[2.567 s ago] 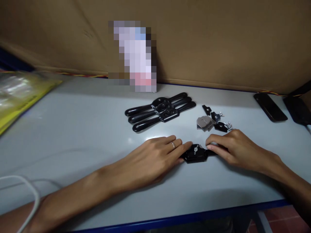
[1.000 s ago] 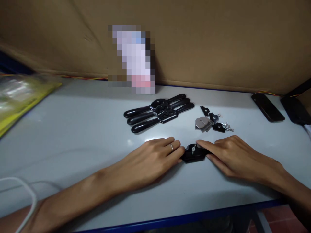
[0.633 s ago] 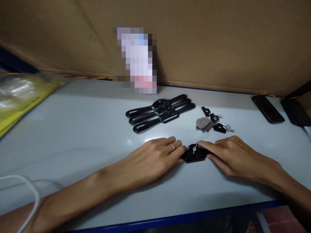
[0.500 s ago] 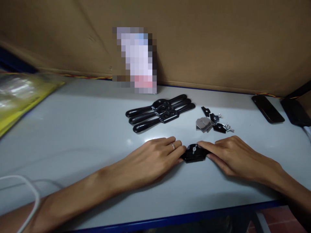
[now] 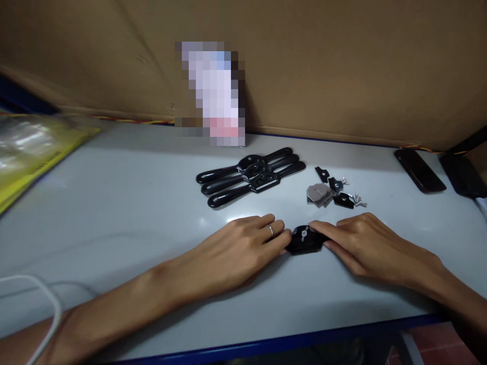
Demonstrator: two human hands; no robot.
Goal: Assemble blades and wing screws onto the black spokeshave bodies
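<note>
We note the left hand (image 5: 243, 248) and right hand (image 5: 365, 243) lying flat, fingers draped rather than clenched over the black tool (image 5: 306, 247) between them. Risk: with no real grip, uneven pressure could skid it into the loose parts (image 5: 331, 195) just beyond the right fingertips.

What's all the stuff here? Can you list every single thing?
Table: one, pale grey with blue edge, under everything.
Cardboard wall: one, brown, behind the table.
Blurred upright thing: one, white and pink, against the cardboard.
Two-handled tools: three, black, mid-table.
Small parts pile: one, grey, black and silver, right of them.
Phone: one, black, far right.
Dark flat thing: one, black, right edge.
Packet: one, yellow, far left.
Cable: one, white, near left.
Black tool: one, black, between the hands.
Left hand: one, ringed, on its left end.
Right hand: one, on its right end.
</note>
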